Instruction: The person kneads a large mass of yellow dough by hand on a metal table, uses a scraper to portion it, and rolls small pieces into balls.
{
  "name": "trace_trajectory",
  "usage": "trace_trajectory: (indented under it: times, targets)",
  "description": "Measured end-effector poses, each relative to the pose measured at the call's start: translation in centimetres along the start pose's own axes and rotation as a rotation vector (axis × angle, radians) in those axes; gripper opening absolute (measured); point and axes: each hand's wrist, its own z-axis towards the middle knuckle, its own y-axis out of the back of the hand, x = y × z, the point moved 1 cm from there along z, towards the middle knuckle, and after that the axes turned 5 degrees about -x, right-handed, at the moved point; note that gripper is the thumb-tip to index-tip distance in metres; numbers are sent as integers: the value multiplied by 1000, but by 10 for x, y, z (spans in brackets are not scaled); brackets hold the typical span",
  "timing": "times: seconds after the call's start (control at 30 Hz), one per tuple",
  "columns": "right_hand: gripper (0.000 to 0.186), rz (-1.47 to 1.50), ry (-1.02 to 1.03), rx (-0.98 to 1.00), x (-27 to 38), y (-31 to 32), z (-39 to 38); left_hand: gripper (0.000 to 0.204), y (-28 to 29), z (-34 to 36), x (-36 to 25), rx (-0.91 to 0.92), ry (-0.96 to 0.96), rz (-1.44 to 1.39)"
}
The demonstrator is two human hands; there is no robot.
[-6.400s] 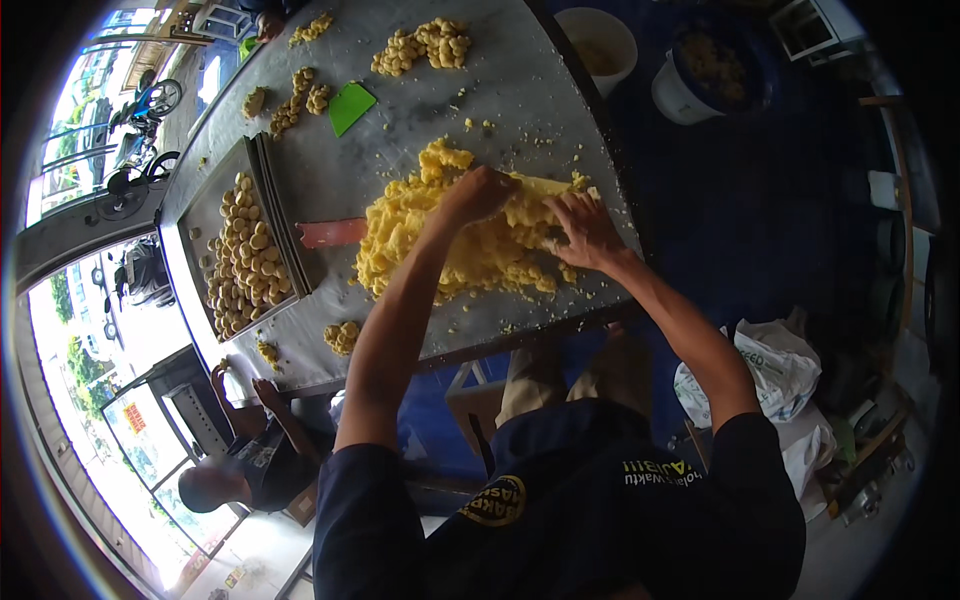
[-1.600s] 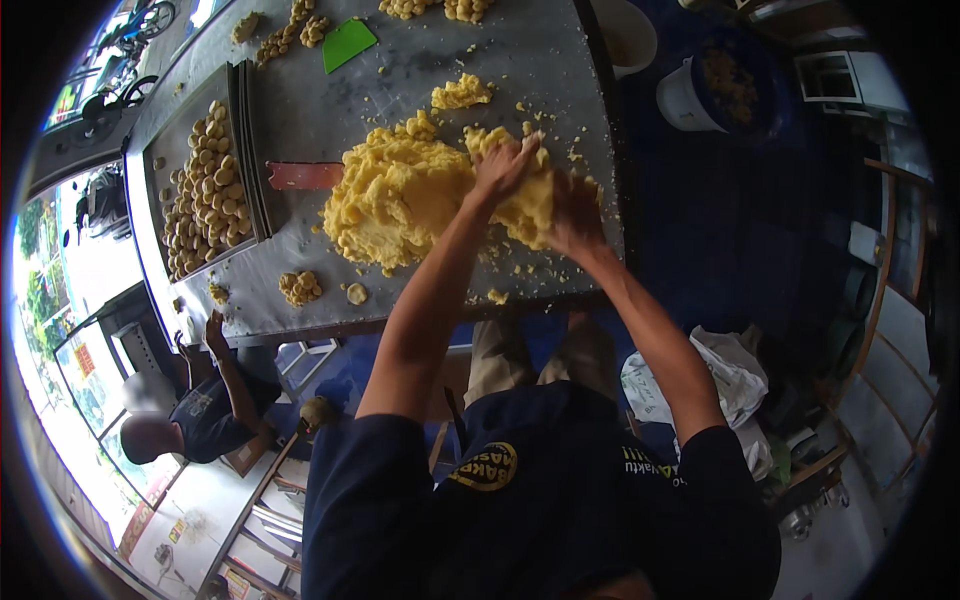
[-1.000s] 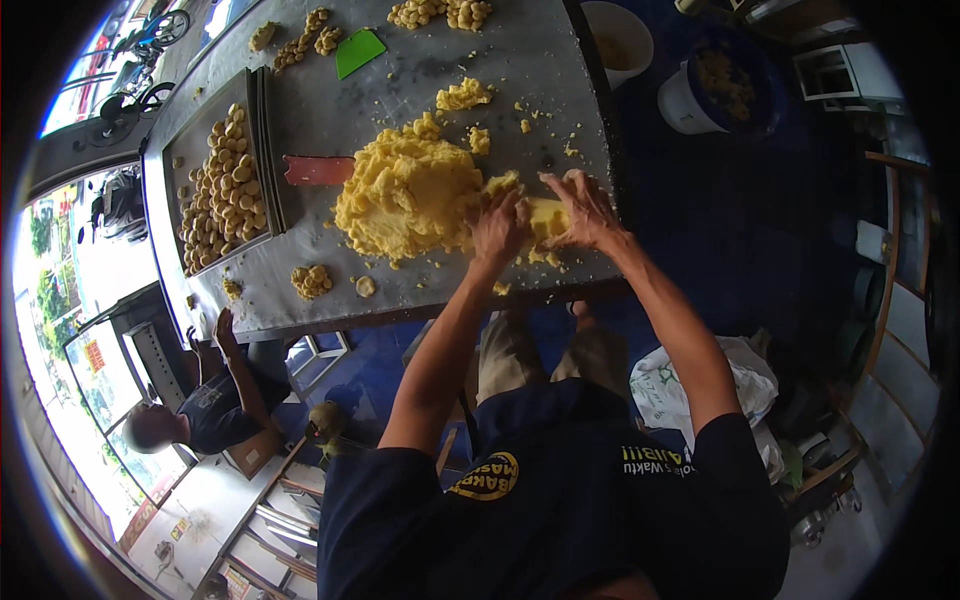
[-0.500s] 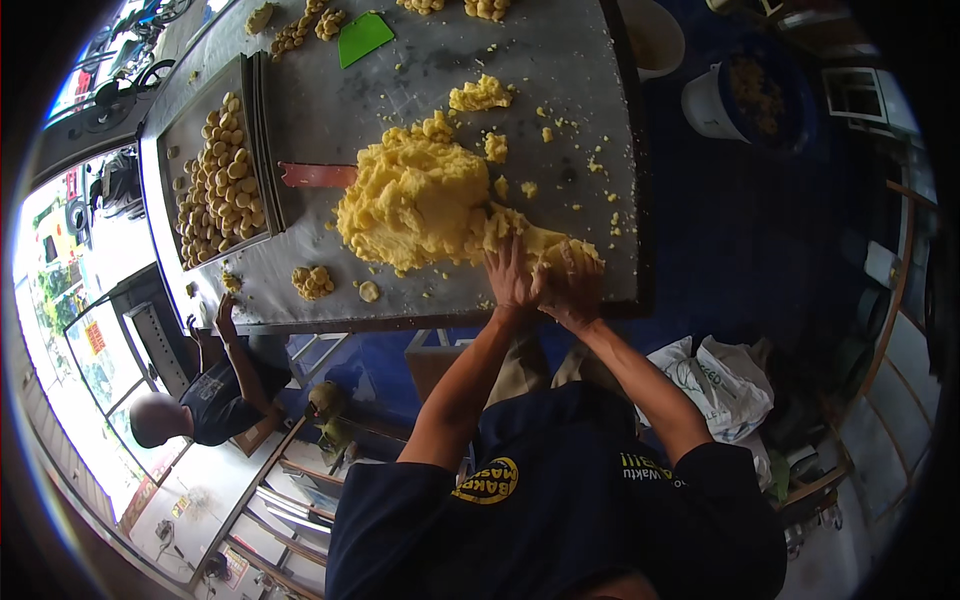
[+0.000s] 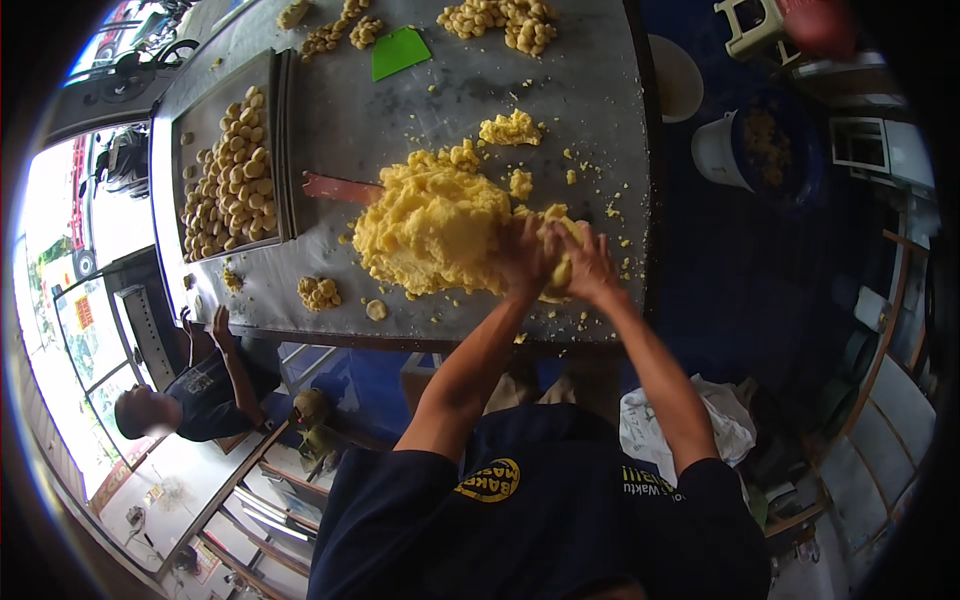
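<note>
A big, rough mound of yellow dough [image 5: 430, 225] lies on the metal-topped table [image 5: 340, 130]. At its right end both of my hands are on a lump of the dough. My left hand [image 5: 524, 255], smeared by motion, presses in where the lump meets the mound. Curled over the lump's right side are the fingers of my right hand [image 5: 592, 268]. Part of the lump is hidden beneath the hands. A reddish flat strip [image 5: 340, 188] sticks out from the mound's left side. Beyond the mound lie smaller dough pieces [image 5: 510, 128] and scattered crumbs.
To the left, a tray [image 5: 284, 150] holds many small pale dough balls [image 5: 235, 180]. A green scraper [image 5: 401, 54] and clusters of balls [image 5: 500, 22] are at the far side. Another person [image 5: 205, 390] works at the table's left corner. White buckets [image 5: 718, 150] stand on the right-hand floor.
My hands have gone from pressing flat on the dough's right end to gathering it up between them, slightly farther from me. The view has shifted; the other person's head has turned.
</note>
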Motion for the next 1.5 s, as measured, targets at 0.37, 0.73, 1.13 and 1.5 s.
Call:
trace_trajectory:
  times: [0.37, 0.73, 1.13, 1.5]
  targets:
    - [114, 46, 372, -39, -6, 129, 129, 54, 100, 158, -88, 247, 146, 19]
    - [114, -17, 325, 19, -2, 74, 231, 55, 2, 206, -2, 83, 213, 26]
    - [107, -38, 305, -109, -62, 63, 103, 44, -10, 106, -58, 126, 55, 32]
    - [95, -123, 173, -780, -59, -58, -71, 43, -22, -52, -29, -100, -359, -128]
